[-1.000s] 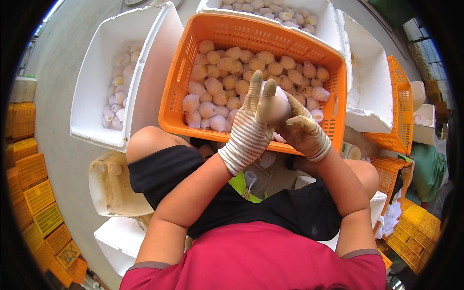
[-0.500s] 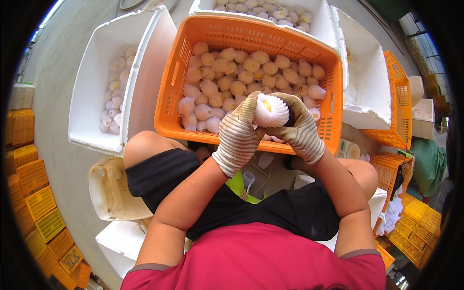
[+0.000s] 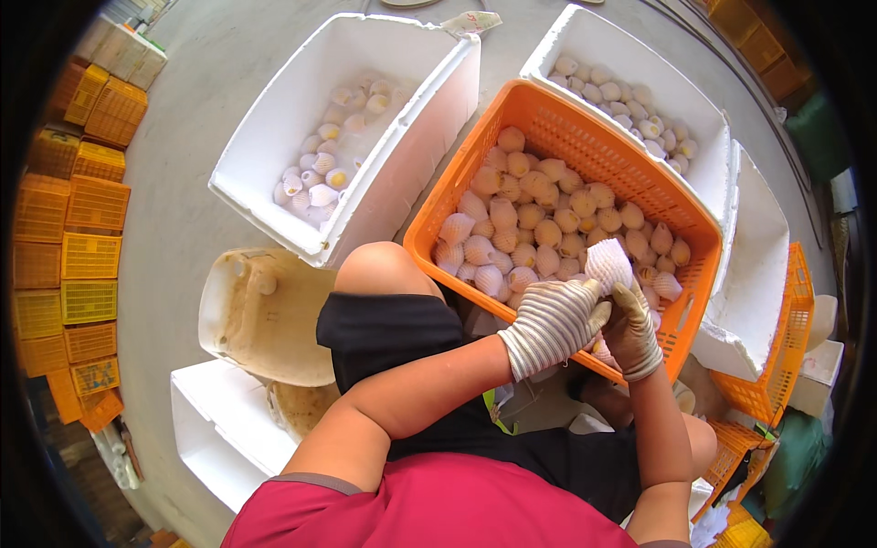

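Observation:
Both my hands wear striped knitted gloves and meet above the near right part of an orange plastic crate (image 3: 585, 139). Between them stands a fruit in a white foam net (image 3: 608, 265), its netted end pointing up and away from me. My left hand (image 3: 554, 321) grips it low on its left side, thumb toward the right hand. The fingers of my right hand (image 3: 633, 334) close on its lower right side. Inside the crate lie many netted yellowish fruits (image 3: 548, 233), piled closely. The net hides most of the held fruit's skin.
A white foam box (image 3: 402, 169) with netted fruits stands left of the crate. Another foam box (image 3: 630, 68) with fruits adjoins its far side. To the right is a further foam box (image 3: 754, 274). A stained plastic tub (image 3: 265, 315) sits by my left knee; yellow crates (image 3: 91, 269) are stacked far left.
My view has swung left, so the crate and boxes appear farther right. Both hands still hold the netted fruit, now tipped more upright; my grip has shifted to its lower end.

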`<state>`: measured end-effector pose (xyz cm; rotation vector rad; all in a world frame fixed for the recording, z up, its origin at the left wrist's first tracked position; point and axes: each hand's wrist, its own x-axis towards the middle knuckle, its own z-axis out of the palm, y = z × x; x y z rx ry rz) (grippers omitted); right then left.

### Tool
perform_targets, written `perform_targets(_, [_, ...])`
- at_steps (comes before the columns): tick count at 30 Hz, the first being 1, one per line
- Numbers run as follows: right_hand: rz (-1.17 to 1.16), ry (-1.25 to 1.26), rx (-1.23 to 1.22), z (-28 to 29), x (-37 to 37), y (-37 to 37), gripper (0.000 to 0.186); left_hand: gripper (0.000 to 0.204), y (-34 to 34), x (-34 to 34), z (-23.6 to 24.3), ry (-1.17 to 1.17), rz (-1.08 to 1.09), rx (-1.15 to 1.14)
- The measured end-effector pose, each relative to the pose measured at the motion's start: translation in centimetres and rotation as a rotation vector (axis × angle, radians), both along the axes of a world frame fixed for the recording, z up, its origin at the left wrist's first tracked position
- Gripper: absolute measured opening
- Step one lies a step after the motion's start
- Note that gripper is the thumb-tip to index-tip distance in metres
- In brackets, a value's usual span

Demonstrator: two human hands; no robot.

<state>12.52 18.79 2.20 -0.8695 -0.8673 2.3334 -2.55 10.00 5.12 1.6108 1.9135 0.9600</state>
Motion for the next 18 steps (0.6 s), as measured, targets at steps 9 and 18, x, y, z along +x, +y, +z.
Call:
perform_targets(9, [0.416,0.016,0.076,0.9,-21.2,3.0,0.046,0.015,0.8,-4.6,4.0,-0.271,0.127,0.762])
perform_targets(18, [0.485,-0.846,0.67,-9.2,-14.2,9.3,0.032,0.02,-0.1,-12.5,1.3,-1.836,0.534,0.379])
